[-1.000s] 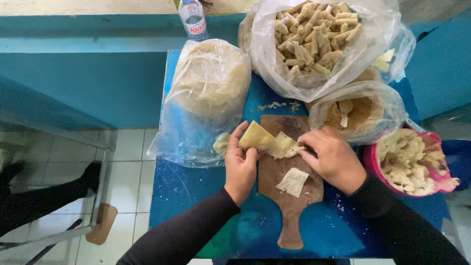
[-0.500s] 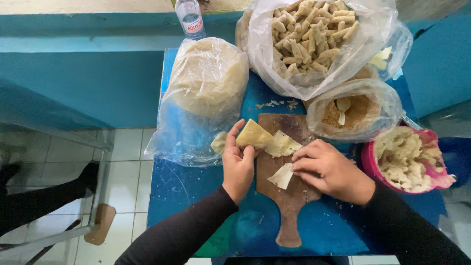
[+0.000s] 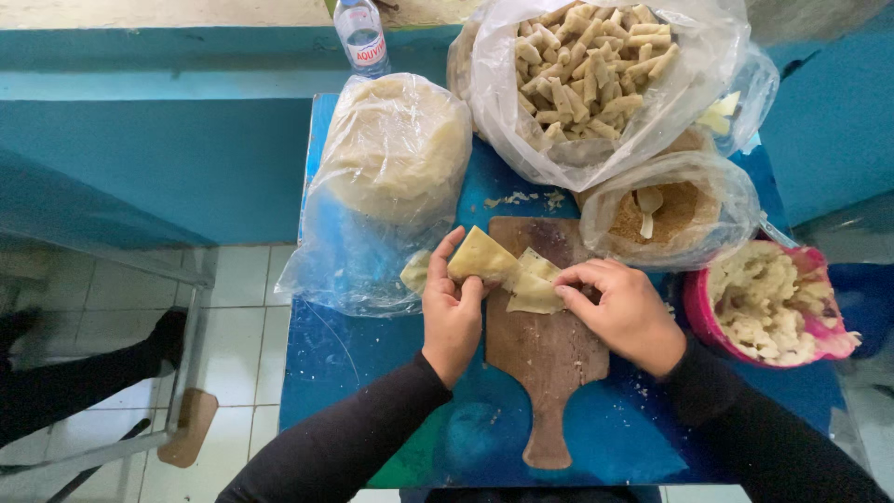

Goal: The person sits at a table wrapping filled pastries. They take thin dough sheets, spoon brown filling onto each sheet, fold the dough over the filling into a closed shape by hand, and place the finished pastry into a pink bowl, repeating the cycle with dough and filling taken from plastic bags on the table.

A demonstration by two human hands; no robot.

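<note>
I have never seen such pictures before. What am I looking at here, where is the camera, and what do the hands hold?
There is no machine: a person works with two bare hands. The one camera sits on the person's head and looks down. The left hand holds a pale folded dough piece at the top of a wooden board. The right hand presses a second dough piece beside it. The board lies on a blue table. Around it are a bag of flat dough sheets, a bag of rolled sticks, a bag of brown crumbs with a spoon, a pink bowl of pale filling and a water bottle.
</note>
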